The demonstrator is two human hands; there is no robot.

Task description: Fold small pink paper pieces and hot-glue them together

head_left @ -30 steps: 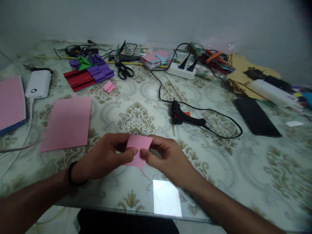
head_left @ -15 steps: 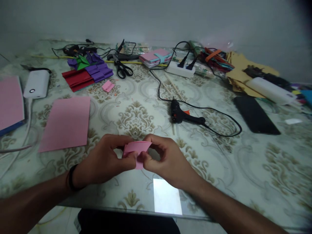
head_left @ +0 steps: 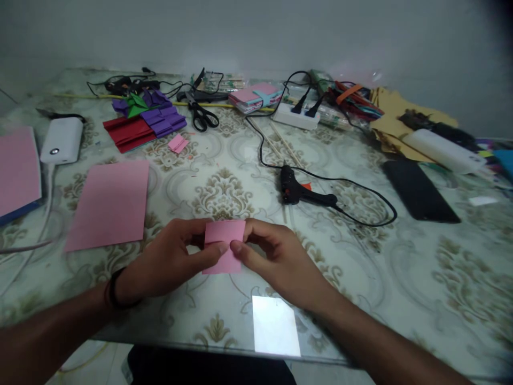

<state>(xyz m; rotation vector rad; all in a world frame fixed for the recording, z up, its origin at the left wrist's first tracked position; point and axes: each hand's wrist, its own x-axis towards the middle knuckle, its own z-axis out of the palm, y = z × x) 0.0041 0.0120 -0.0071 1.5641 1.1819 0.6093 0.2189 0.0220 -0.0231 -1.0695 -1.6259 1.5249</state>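
A small folded piece of pink paper (head_left: 225,231) is held up between both hands, above the near middle of the table. My left hand (head_left: 176,259) is closed on its left side, thumb pressed on the front face. On the right side my right hand (head_left: 276,256) pinches it, its thumb tip close to the left thumb. A crease runs across the paper at thumb height. The fingers behind it are partly hidden. Left of the hands lies a larger flat pink sheet (head_left: 110,206).
A black glue gun (head_left: 306,192) with a looping cord lies right of centre, near a black phone (head_left: 420,190). Scissors (head_left: 202,115), folded purple paper (head_left: 164,118) and a white power strip (head_left: 296,115) stand farther back. A white power bank (head_left: 62,140) is at the left.
The pink paper has gone from bent and tilted to flatter, its face now turned toward me. Both thumbs have shifted slightly upward on it.
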